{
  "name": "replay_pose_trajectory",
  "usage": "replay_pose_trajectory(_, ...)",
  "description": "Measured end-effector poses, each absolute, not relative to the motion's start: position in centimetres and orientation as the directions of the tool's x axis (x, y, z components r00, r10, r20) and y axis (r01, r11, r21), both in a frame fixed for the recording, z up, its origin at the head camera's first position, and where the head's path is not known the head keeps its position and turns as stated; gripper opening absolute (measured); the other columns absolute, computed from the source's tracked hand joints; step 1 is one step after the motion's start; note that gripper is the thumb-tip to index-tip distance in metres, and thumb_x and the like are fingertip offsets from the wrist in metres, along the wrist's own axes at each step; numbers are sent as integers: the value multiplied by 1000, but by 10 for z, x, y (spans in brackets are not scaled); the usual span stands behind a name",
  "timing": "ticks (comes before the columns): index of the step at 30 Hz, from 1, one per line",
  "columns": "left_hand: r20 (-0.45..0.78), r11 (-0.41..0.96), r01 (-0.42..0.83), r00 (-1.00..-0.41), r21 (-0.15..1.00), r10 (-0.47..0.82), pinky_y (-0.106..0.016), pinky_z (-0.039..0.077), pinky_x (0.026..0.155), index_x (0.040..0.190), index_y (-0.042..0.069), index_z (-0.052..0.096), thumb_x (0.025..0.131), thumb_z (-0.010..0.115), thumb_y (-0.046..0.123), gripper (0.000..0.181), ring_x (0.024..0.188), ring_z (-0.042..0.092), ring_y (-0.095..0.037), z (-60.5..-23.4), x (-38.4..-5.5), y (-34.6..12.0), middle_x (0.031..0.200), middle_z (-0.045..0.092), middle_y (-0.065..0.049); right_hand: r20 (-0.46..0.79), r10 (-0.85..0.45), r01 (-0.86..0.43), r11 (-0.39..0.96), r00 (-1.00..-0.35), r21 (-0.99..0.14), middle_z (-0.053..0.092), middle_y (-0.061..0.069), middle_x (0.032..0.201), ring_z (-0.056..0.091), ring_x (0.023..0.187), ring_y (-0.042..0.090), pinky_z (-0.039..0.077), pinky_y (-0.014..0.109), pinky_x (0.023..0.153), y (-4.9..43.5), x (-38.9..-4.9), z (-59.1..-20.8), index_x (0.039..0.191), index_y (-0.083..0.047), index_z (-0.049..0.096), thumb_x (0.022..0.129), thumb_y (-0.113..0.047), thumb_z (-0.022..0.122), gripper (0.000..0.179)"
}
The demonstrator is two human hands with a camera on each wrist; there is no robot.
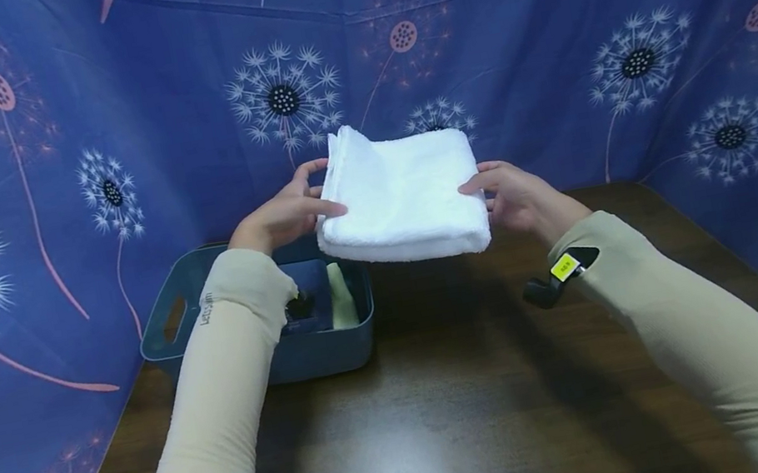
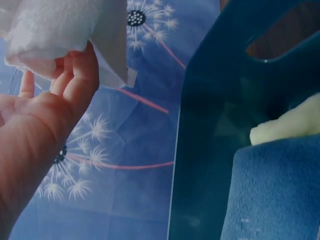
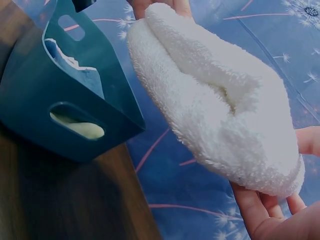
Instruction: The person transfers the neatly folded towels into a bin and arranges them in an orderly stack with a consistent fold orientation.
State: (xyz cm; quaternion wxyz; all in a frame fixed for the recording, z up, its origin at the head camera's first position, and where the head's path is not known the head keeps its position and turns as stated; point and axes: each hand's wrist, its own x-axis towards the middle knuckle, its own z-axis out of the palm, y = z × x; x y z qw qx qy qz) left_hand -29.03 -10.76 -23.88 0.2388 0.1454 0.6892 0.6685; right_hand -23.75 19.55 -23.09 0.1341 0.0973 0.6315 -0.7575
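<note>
A folded white towel [image 1: 402, 194] is held up in the air between both hands, over the back of the table. My left hand [image 1: 287, 212] grips its left edge, thumb on top and fingers behind and below. On the opposite edge my right hand [image 1: 516, 195] pinches the towel the same way. In the right wrist view the towel [image 3: 215, 105] shows its thick folded layers from the side. Below my left forearm stands a teal basket [image 1: 324, 356] with a folded blue cloth [image 2: 275, 185] and a rolled pale green cloth [image 1: 341, 298] inside.
The basket has handle slots [image 3: 77, 121] in its ends and stands at the back left of the dark wooden table [image 1: 457, 417]. A blue curtain with a dandelion print [image 1: 171, 95] hangs behind the table and along its sides.
</note>
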Motion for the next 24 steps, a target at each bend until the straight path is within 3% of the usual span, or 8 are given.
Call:
replay_pose_trajectory(17, -141, 77, -118, -848, 990, 511, -50, 36, 99, 145, 27, 5, 84, 62, -4, 89, 119, 42, -34, -236, -283, -151, 144, 25, -14, -332, -114, 348, -190, -936, -918, 24, 9, 142, 40, 115, 30, 42, 40, 90, 157, -248, -238, 143, -19, 9, 88, 3, 55, 75)
replay_pose_trajectory(24, -157, 117, -114, -857, 987, 491, -50, 35, 100, 145, 26, 5, 83, 64, -2, 90, 118, 41, -35, -231, -280, -168, 146, 23, -14, -311, -170, 340, -181, -935, -923, 38, 9, 127, 44, 107, 29, 46, 39, 80, 141, -250, -241, 139, -11, 27, 88, 3, 53, 59)
